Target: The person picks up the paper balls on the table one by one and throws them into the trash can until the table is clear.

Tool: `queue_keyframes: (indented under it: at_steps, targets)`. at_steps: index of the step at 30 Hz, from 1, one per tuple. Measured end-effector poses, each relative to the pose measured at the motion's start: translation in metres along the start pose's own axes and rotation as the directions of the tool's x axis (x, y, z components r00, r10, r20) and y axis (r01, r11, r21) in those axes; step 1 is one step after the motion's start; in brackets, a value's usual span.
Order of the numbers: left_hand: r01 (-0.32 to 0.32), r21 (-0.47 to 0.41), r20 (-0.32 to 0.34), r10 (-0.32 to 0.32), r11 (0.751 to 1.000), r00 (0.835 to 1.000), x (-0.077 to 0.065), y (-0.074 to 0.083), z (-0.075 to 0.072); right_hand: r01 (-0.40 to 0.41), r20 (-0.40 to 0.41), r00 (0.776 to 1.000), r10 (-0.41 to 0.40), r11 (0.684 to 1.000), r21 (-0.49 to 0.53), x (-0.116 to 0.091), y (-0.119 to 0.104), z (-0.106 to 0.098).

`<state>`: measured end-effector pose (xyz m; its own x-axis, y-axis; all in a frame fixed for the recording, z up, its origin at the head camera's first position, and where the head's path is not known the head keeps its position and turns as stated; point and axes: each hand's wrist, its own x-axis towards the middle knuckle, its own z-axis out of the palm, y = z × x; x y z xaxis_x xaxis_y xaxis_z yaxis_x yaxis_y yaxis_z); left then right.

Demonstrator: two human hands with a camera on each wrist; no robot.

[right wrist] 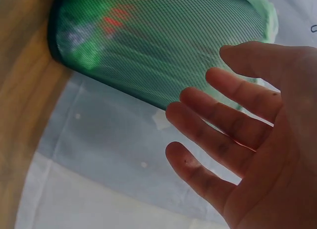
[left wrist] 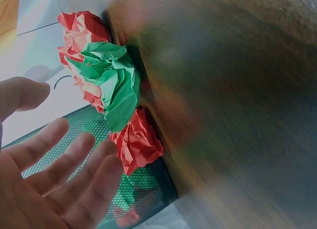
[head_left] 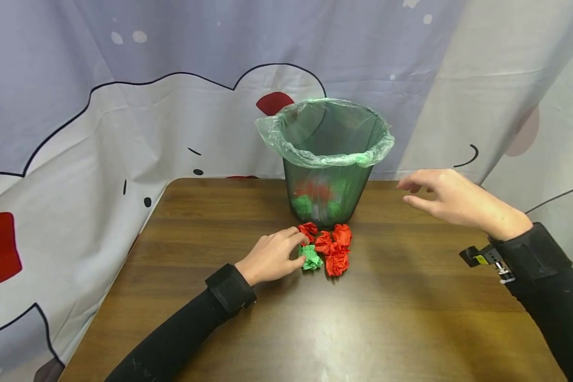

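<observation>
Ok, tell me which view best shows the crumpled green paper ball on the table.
The left wrist view: the crumpled green paper ball appears large, its folds clear. The head view shows it small, beside the left hand; the right wrist view omits it.

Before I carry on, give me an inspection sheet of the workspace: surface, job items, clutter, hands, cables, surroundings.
Surface: brown wood-grain table, glare in front.
Job items: crumpled green paper and several crumpled red papers before a mesh wastebasket with a green liner; red and green show through the mesh.
Clutter: nothing seen.
Left hand: at the green paper, contact unclear.
Right hand: raised beside the wastebasket, holding nothing.
Cables: nothing seen.
Surroundings: printed curtain behind.
</observation>
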<state>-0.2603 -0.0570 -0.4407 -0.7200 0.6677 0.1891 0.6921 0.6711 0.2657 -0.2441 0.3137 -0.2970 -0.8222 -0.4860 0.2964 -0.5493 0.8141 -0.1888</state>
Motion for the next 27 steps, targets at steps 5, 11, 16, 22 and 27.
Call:
queue_keyframes:
  at_steps: [5,11,16,22,27]
  targets:
    - [0.004,0.017,0.009,-0.004,1.0,1.0,0.002,0.001,0.001,-0.012,0.029,1.0,0.012,1.0,0.015,-0.01,-0.001,0.014]
    - [0.008,0.024,0.038,-0.008,1.0,0.999,0.003,0.003,0.002,-0.007,0.068,0.998,0.004,0.999,0.033,-0.021,-0.001,0.031]
    - [-0.008,0.038,0.064,0.006,0.999,0.998,0.004,0.003,0.003,-0.012,0.108,0.994,0.006,0.999,0.052,-0.025,-0.002,0.044]
    - [-0.01,0.047,0.107,0.005,0.999,0.994,0.005,0.003,0.004,-0.023,0.129,0.992,0.014,0.997,0.068,-0.027,-0.002,0.054]
    - [-0.003,0.061,0.147,-0.006,0.998,0.989,0.007,0.004,0.006,-0.036,0.141,0.99,0.025,0.996,0.078,-0.032,-0.001,0.063]
